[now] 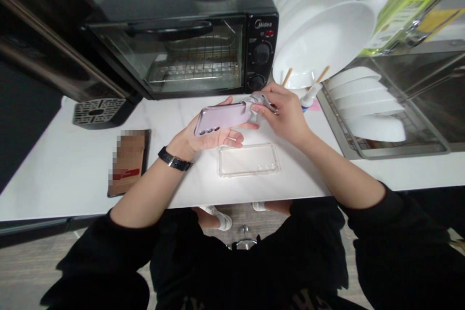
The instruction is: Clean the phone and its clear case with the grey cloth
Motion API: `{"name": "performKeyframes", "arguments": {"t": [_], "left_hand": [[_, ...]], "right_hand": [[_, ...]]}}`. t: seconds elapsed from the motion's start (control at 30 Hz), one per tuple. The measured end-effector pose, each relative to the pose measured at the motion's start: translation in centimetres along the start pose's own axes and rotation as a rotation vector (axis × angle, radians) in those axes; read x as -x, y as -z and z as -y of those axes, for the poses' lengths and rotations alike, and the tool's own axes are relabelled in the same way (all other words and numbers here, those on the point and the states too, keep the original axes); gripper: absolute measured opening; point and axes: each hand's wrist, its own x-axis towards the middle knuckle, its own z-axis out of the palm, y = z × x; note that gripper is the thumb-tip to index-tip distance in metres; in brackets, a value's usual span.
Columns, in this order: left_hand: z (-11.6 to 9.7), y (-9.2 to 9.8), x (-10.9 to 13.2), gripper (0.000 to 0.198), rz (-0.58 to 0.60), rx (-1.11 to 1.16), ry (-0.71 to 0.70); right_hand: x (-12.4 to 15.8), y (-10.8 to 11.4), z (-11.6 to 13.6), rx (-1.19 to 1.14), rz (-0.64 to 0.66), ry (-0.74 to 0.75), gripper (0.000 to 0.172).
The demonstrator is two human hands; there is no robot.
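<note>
A light purple smartphone (pixel 221 117) lies back side up across my left hand (pixel 212 139), its camera lenses facing me. My left fingers curl around its far and near edges, some of them stretched out below it. My right hand (pixel 281 109) pinches a crumpled grey cloth (pixel 258 103) against the right end of the phone, covering that end. Below both hands, a transparent phone case (pixel 249 160) rests flat on the white counter (pixel 203 186), apart from the phone.
At the back stands a black toaster oven (pixel 181 53) with a white pot on top. White plates (pixel 323 38) and bowls (pixel 366 101) stand right, by a sink rack and a green bottle (pixel 410 7). A dark-edged, partly blurred tablet-like thing (pixel 131 160) lies left, near a drip tray (pixel 100 112).
</note>
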Motion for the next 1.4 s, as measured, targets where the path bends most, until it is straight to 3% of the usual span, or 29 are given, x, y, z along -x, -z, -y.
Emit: {"name": "performKeyframes", "arguments": {"t": [0.13, 0.27, 0.47, 0.67, 1.0, 1.07, 1.23, 1.4], "left_hand": [[0.6, 0.6, -0.5, 0.082, 0.071, 0.023, -0.058], [0.3, 0.5, -0.4, 0.098, 0.045, -0.042, -0.023], [0.3, -0.6, 0.2, 0.129, 0.052, -0.136, -0.034], [0.8, -1.0, -0.2, 0.149, 0.097, -0.122, -0.068], [0.9, -0.9, -0.3, 0.149, 0.177, -0.209, -0.084], [1.0, -0.5, -0.4, 0.133, 0.119, -0.286, -0.091], [1.3, 0.5, -1.2, 0.075, -0.317, -0.431, -0.244], [1.5, 0.7, -1.5, 0.057, -0.581, -0.612, -0.576]], "right_hand": [[-0.1, 0.0, -0.7, -0.031, -0.034, -0.100, 0.046], [0.0, 0.1, -1.4, -0.069, -0.075, -0.201, 0.050], [0.3, -0.1, -1.8, -0.249, -0.024, -0.412, 0.056], [0.5, -0.3, -2.4, -0.334, -0.015, -0.476, 0.061], [0.2, -0.5, -1.4, -0.611, 0.003, -0.822, 0.073], [0.3, -0.6, -1.1, -0.615, 0.012, -0.839, 0.073], [0.4, -0.6, -0.3, -0.538, 0.111, -0.809, 0.070], [0.5, -0.4, 1.1, -0.520, 0.257, -0.803, 0.066]]}}
